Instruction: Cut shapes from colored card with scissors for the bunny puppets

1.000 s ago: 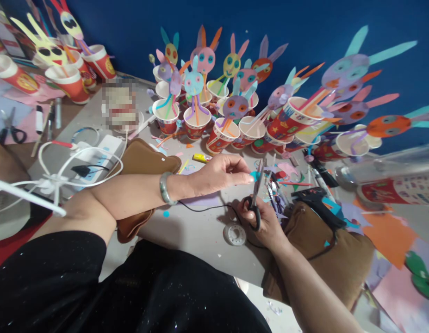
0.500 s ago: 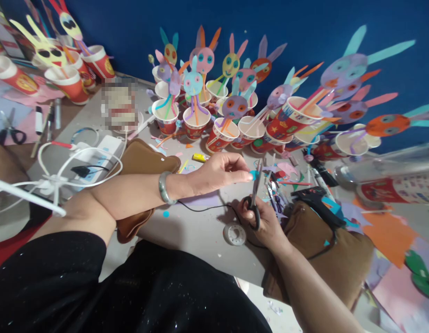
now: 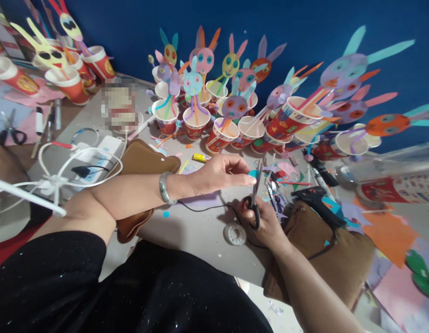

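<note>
Between thumb and fingers, my left hand [image 3: 223,178] pinches a small piece of blue paper [image 3: 253,173] above the table. My right hand [image 3: 264,222] is wrapped round the black handles of a pair of scissors [image 3: 256,194], whose blades point upward. The blades stand right at the paper's edge, close to my left fingertips. Below the scissors, a roll of tape [image 3: 235,234] lies on the table. A small blue paper disc [image 3: 166,214] rests on the table under my left forearm.
Several paper cups [image 3: 196,122] with paper rabbit faces on straws stand along the blue wall. A brown pouch [image 3: 325,259] lies to the right, a glue gun [image 3: 314,203] on it. White cables and a power strip [image 3: 108,148] lie to the left, orange paper [image 3: 388,231] far right.
My left hand has shifted slightly to the right, and more of the blue paper shows at the scissor blades. The right hand has stayed in place.
</note>
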A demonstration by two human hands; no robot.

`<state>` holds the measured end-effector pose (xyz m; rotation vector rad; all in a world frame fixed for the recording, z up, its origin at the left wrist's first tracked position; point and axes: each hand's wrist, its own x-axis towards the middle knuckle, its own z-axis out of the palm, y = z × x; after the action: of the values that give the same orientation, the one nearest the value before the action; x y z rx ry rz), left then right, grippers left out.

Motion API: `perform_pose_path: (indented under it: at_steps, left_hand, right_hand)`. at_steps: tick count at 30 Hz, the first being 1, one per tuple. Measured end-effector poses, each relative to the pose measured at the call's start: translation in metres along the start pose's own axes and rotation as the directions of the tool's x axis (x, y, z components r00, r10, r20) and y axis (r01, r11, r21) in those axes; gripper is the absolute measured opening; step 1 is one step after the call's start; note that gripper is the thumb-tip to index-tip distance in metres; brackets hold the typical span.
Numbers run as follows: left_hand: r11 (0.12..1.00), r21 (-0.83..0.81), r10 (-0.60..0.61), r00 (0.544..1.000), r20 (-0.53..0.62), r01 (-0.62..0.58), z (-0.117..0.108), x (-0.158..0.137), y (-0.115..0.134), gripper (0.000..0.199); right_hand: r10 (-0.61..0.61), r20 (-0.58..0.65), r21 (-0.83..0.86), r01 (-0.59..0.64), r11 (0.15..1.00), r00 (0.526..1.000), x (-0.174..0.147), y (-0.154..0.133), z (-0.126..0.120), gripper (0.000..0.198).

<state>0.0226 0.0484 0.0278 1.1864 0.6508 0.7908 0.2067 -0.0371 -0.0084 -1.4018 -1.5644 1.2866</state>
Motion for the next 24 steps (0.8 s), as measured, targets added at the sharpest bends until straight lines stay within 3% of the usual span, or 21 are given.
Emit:
perform_pose_path:
  at_steps: [24]
  left_hand:
    - [0.997,0.075,0.037,0.999,-0.03,-0.035,-0.0015,-0.0015,0.0066,0.022]
  right_hand:
    - [-0.011,0.012,-0.01,0.011,1.0,1.0,0.0,0.0005,0.0008,0.057]
